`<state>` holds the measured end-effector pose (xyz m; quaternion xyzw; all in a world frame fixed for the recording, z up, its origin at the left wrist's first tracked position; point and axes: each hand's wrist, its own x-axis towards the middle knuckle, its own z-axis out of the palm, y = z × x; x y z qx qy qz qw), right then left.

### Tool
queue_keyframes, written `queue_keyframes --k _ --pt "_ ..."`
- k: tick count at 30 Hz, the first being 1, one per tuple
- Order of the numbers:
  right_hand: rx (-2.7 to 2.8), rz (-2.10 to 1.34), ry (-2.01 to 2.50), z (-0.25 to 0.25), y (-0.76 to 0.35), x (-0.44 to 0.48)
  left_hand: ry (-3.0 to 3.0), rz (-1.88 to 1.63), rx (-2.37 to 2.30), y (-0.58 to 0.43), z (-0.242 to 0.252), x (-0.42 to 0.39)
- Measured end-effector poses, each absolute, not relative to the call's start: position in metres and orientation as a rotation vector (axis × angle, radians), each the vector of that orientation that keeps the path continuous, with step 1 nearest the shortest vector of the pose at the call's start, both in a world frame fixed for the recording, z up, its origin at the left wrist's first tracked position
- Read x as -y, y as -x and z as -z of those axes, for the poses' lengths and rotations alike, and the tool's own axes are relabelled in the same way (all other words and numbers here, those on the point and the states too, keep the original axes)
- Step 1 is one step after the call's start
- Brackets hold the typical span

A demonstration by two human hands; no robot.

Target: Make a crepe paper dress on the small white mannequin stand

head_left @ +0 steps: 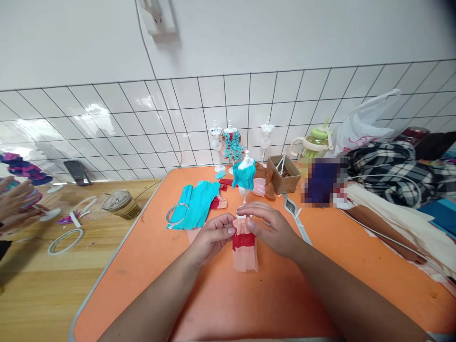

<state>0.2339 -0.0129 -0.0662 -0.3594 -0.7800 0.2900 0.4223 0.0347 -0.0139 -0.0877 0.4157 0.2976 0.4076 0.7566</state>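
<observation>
"Head view: what's at the centre of it, and how would it handle?"

"A small banded strip of cloth (245, 259), peach with a red band across it. I'd expect it to weigh next to nothing and be soft and limp, with no stiffness of its own. The lower edge looks thin and ragged (I wouldn't tug there; it might fray). Its top looks gathered, so that's the better place to take hold."

"And is it held there?"

"By the left hand (216, 236), yes: thumb and forefinger are brought close together on the upper left edge. The right hand (276, 230) has its thumb at the upper right edge and its fingers arched over the top. I can't tell whether those fingers close on the cloth."

"Where is the strip, exactly?"

"Between the two hands, over the near part of the orange desk (245, 304); whether its lower end touches the surface, I can't make out. Just behind stands a white dress form (247, 162) in a turquoise wrap (243, 177)."

"Further out?"

"To the left, a flat turquoise sheet (200, 204) with a tape ring (178, 204) lying on it. To the right, a cardboard box (291, 184), and behind, by the tiled wall (199, 111), a form in turquoise ruffles (232, 145)."
</observation>
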Motion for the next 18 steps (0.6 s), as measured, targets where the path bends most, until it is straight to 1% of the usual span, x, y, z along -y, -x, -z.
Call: queue_keyframes --k 4,9,13,15,18 --pt "1.949 -0.891 0.976 0.051 -0.225 0.006 -0.982 -0.891 -0.663 -0.032 0.088 0.012" --pt "1.927 -0.944 1.037 0.042 -0.221 0.002 -1.174 -0.954 -0.758 -0.03 0.092 0.006" --pt "1.877 -0.801 1.055 0.026 -0.243 -0.002 -1.236 -1.187 -1.09 -0.032 0.103 -0.021" --pt "1.827 -0.701 1.073 0.017 -0.256 -0.003 -1.284 -1.153 -1.201 -0.037 0.109 -0.043" --pt "1.793 -0.659 1.088 0.008 -0.268 -0.001 -1.427 -1.03 -1.13 -0.05 0.117 -0.075"
